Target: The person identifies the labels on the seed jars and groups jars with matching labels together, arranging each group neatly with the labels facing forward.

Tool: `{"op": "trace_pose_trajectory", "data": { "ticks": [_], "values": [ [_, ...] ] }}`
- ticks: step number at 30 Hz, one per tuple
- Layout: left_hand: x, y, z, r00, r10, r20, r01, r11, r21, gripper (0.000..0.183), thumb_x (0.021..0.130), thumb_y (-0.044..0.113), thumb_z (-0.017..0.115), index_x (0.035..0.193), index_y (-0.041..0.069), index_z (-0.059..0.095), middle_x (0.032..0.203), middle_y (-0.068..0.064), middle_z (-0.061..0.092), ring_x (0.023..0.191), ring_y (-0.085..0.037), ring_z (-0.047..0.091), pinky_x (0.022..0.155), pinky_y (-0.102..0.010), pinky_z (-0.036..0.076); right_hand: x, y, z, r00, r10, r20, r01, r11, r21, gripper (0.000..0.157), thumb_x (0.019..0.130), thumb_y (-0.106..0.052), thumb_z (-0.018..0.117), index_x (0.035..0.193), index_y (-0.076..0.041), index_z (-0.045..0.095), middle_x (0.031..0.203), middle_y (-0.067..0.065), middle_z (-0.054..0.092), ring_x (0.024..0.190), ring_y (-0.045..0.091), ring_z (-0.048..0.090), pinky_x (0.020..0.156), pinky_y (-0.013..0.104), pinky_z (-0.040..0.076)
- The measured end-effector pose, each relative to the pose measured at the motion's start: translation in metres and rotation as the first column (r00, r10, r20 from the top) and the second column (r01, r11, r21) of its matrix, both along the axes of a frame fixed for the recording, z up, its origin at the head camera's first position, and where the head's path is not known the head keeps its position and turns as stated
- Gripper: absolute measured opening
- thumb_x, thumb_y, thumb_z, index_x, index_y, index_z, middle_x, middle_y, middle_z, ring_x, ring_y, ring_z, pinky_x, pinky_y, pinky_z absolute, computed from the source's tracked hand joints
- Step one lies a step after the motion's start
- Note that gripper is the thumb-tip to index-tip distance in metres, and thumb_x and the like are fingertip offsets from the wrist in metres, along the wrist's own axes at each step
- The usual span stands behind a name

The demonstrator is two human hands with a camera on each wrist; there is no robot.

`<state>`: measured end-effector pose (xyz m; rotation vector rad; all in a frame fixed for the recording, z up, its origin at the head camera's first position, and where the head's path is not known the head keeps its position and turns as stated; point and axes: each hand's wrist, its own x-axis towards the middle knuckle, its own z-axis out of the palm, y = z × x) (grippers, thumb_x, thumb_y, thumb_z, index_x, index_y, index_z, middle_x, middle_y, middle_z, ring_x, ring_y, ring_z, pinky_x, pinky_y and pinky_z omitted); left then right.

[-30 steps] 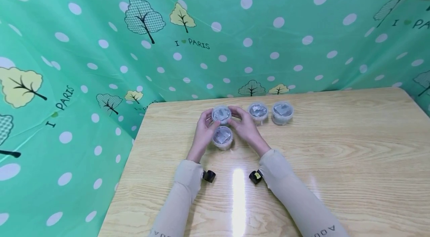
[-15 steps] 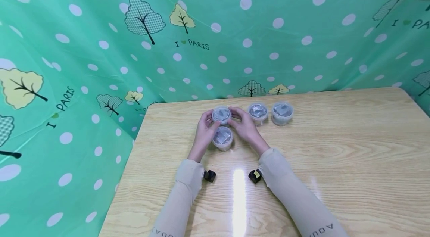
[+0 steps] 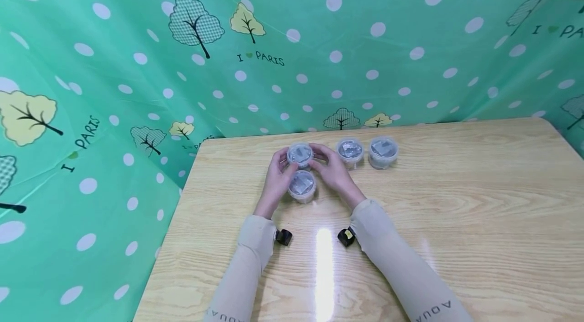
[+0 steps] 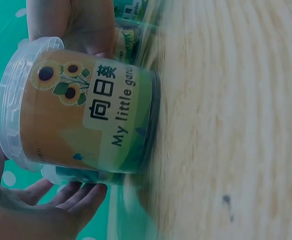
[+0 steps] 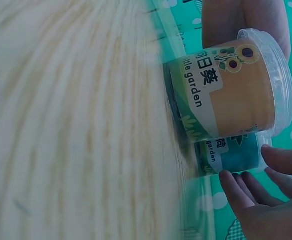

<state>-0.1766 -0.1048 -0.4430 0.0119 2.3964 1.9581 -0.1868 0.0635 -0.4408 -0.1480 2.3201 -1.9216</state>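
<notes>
Two clear-lidded plastic cups stand one behind the other between my hands. The far cup (image 3: 300, 153) has a teal label, partly hidden in the wrist views by the near cup (image 4: 86, 110). That near cup carries an orange sunflower label reading "My little garden" and sits upright on the table. My left hand (image 3: 276, 177) holds the far cup from the left, thumb at its near side and fingers round its flank. From the right, my right hand (image 3: 335, 172) holds the same cup, its thumb (image 5: 281, 159) near the lid.
To the right of my hands, two more lidded cups, one (image 3: 350, 153) beside the other (image 3: 383, 152), stand along the back of the wooden table (image 3: 456, 200). Behind the table hangs a green dotted cloth (image 3: 337, 73), which also covers the left side.
</notes>
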Motion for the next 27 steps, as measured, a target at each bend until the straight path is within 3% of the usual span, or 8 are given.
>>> {"op": "trace_pose_trajectory", "data": {
  "ticks": [10, 17, 27],
  "values": [
    [-0.002, 0.0, 0.0, 1.0, 0.019, -0.004, -0.019, 0.999, 0.044, 0.055, 0.095, 0.005, 0.06, 0.146, 0.0, 0.038, 0.147, -0.021, 0.044, 0.139, -0.036, 0.043, 0.119, -0.042, 0.036, 0.002, 0.003, 0.0, 0.999, 0.013, -0.03, -0.012, 1.0, 0.027, 0.054, 0.096, -0.007, 0.062, 0.147, -0.012, 0.046, 0.15, 0.013, 0.047, 0.136, 0.03, 0.048, 0.11, 0.038, 0.046],
    [0.001, 0.0, 0.009, 0.998, 0.064, -0.003, -0.063, 0.997, 0.049, 0.056, 0.094, 0.006, 0.062, 0.144, -0.001, 0.04, 0.148, -0.021, 0.044, 0.139, -0.033, 0.043, 0.118, -0.037, 0.037, 0.007, 0.008, 0.005, 0.997, 0.027, -0.067, -0.025, 0.999, 0.027, 0.052, 0.096, -0.004, 0.06, 0.147, -0.01, 0.047, 0.152, 0.014, 0.042, 0.138, 0.033, 0.044, 0.112, 0.041, 0.044],
    [0.004, 0.001, 0.022, 0.988, 0.112, -0.11, -0.108, 0.993, 0.044, 0.047, 0.095, 0.005, 0.06, 0.139, -0.002, 0.046, 0.142, -0.022, 0.05, 0.135, -0.033, 0.047, 0.114, -0.04, 0.042, 0.016, 0.02, 0.025, 0.986, 0.024, -0.168, -0.016, 0.998, 0.054, 0.05, 0.097, -0.004, 0.06, 0.145, -0.007, 0.048, 0.148, 0.015, 0.047, 0.134, 0.032, 0.048, 0.109, 0.039, 0.048]
  ]
}}
